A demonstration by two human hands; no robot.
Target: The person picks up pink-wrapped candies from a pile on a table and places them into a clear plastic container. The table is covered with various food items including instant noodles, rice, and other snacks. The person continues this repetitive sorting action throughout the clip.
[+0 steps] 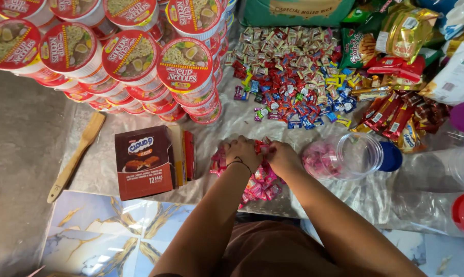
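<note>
Both my hands rest on a heap of small pink wrapped candies (262,182) on a clear plastic sheet. My left hand (242,152), with a thin black band at the wrist, has its fingers curled down into the candies. My right hand (280,155) is beside it, fingers bent and pinching at the pile. Just to the right lies a clear plastic jar (344,155) on its side, with pink candies inside and its mouth facing my hands. A blue lid (392,156) sits behind the jar.
A brown snack-bar box (143,162) stands at left, a wooden spatula (77,156) beyond it. Stacked noodle cups (132,56) fill the far left. Loose mixed candies (298,77) and snack packets (396,110) spread at the back and right.
</note>
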